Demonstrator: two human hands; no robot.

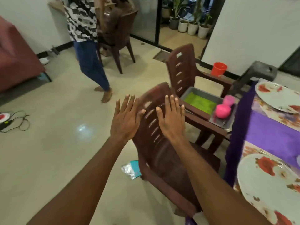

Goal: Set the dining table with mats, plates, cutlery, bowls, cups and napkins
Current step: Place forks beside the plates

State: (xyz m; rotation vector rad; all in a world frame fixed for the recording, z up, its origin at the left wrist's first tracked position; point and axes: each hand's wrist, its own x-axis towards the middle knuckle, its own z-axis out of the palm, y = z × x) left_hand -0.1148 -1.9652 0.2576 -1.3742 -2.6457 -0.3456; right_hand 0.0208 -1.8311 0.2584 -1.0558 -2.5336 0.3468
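My left hand (125,118) and my right hand (170,118) are both stretched out with straight, spread fingers over the back of a brown plastic chair (159,153). Neither hand holds anything. At the right edge stands the dining table with a purple cloth (266,135). Two white plates with red flowers lie on floral mats there, one near (266,187) and one far (276,96). A grey tray (203,98) with a green lining sits on the second brown chair (183,70). Pink cups (223,109) rest on a second tray beside it.
A person in a patterned shirt (84,30) stands at the back by a third brown chair (120,33). A red bucket (219,69) sits by the wall. A foil packet (131,169) lies on the floor. Cables (17,120) and a sofa (14,57) are at left.
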